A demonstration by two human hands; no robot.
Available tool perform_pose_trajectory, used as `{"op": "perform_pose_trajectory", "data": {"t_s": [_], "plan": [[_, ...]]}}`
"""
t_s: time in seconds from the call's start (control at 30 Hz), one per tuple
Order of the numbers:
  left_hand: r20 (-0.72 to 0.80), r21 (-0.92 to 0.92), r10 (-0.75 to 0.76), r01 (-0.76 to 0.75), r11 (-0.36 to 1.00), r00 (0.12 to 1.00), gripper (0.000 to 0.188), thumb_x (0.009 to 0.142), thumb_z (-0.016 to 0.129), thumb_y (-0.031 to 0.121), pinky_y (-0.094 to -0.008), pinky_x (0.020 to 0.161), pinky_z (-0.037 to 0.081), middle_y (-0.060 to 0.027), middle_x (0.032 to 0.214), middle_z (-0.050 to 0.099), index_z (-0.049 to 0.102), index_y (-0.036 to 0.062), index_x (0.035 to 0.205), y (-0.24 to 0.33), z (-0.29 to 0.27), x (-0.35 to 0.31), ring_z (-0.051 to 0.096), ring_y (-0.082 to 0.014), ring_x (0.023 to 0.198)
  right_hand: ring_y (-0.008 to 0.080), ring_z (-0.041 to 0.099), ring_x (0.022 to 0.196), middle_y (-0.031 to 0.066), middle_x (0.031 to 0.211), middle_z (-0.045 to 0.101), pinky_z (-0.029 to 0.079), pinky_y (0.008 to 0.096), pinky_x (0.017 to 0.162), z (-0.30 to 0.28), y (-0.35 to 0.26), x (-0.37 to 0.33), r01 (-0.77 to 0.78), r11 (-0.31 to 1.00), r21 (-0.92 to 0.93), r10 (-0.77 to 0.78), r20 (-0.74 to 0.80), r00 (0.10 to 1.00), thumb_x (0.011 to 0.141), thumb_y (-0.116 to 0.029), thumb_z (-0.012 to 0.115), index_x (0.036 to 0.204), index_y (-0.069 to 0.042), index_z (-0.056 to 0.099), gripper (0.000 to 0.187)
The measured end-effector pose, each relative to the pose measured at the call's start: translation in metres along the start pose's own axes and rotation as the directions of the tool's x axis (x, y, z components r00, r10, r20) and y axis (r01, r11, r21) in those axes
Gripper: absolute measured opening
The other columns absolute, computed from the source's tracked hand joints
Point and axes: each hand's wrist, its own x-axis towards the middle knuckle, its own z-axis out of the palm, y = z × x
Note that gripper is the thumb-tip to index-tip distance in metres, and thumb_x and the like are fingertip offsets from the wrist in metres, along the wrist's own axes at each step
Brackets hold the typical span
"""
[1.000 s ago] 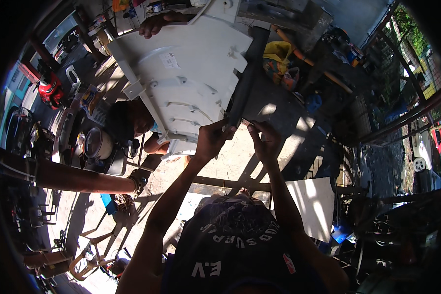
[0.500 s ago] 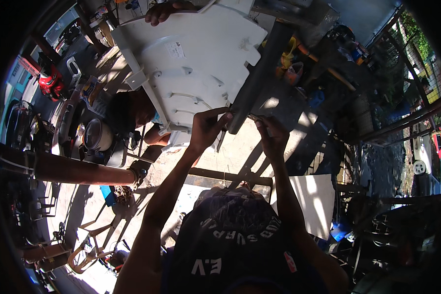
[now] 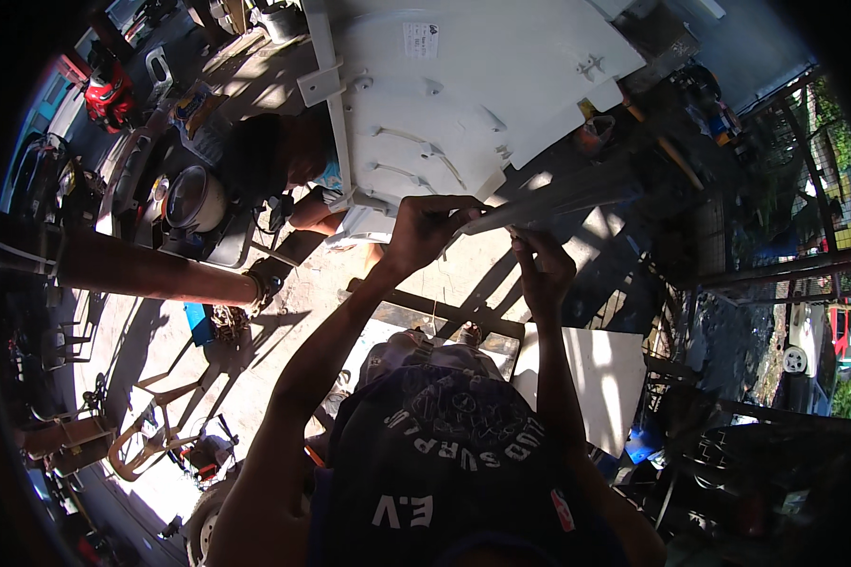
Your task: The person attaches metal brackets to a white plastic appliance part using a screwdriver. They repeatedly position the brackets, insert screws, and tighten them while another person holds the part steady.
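A long dark grey strip (image 3: pixel 560 200) stretches away from my hands toward the upper right, its far part blurred and lost against the dark background. My left hand (image 3: pixel 429 231) pinches its near left corner between thumb and fingers. My right hand (image 3: pixel 545 267) is closed at the near right edge, thumb and forefinger together; the exact contact is small and hard to see. Just beyond the strip stands a large white moulded panel (image 3: pixel 501 80) with ribs, small raised bosses and a paper label. Neither hand touches this panel.
A person (image 3: pixel 267 151) crouches left of the panel. A thick reddish-brown pole (image 3: pixel 151 269) juts in from the left. A pot (image 3: pixel 196 198) stands beyond it. Below my hands are a dark-edged frame (image 3: pixel 416 317) and a pale flat board (image 3: pixel 591 383).
The strip has tilted from steep to flatter, swinging toward the right. The white panel sits higher and farther right in view. The other person's hand at its top edge is out of view.
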Motion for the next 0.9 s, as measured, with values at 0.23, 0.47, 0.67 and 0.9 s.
{"op": "perform_pose_trajectory", "data": {"t_s": [0.23, 0.47, 0.67, 0.9], "plan": [[-0.084, -0.400, -0.213, 0.163, 0.902, 0.973, 0.019, 0.098, 0.067, 0.009, -0.0268, 0.084, 0.051, -0.0088, 0.099, 0.075, 0.073, -0.0040, 0.110, -0.040, -0.043, -0.080, 0.064, -0.0096, 0.089, 0.0132, 0.071, 0.081, 0.0078, 0.099, 0.075, 0.054, 0.0271, 0.074, 0.024, -0.005, -0.055, -0.216, 0.973, 0.075, 0.193, 0.238, 0.952, 0.089, -0.006, 0.073, 0.109, -0.001, 0.073, 0.021], [-0.342, -0.215, -0.408, 0.352, 0.911, 0.847, 0.020, 0.093, 0.072, 0.005, -0.0270, 0.080, 0.052, -0.0093, 0.095, 0.075, 0.073, -0.0045, 0.110, -0.091, -0.115, -0.217, 0.065, -0.0107, 0.087, 0.0175, 0.072, 0.087, 0.0109, 0.097, 0.075, 0.056, 0.0309, 0.078, 0.043, 0.083, -0.138, -0.385, 0.911, -0.145, 0.381, 0.653, 0.655, 0.094, -0.022, 0.071, 0.118, -0.002, 0.071, 0.031], [-0.463, -0.242, -0.563, 0.514, 0.823, 0.685, 0.022, 0.095, 0.069, 0.006, -0.0273, 0.080, 0.053, -0.0089, 0.094, 0.074, 0.071, -0.0085, 0.111, -0.085, -0.140, -0.313, 0.064, -0.0106, 0.088, 0.0253, 0.073, 0.088, 0.0157, 0.097, 0.074, 0.056, 0.0366, 0.077, 0.053, 0.107, -0.183, -0.261, 0.905, -0.336, 0.406, 0.865, 0.295, 0.089, -0.026, 0.074, 0.120, -0.003, 0.069, 0.039], [-0.523, -0.162, -0.587, 0.605, 0.780, 0.617, 0.018, 0.099, 0.062, 0.007, -0.0250, 0.071, 0.048, -0.0040, 0.085, 0.070, 0.072, -0.0071, 0.105, -0.059, -0.132, -0.344, 0.059, -0.0070, 0.078, 0.0291, 0.071, 0.090, 0.0159, 0.100, 0.071, 0.055, 0.0401, 0.079, 0.106, 0.163, -0.126, -0.067, 0.950, -0.303, 0.290, 0.790, 0.540, 0.090, -0.025, 0.074, 0.155, -0.014, 0.030, 0.080]]}}
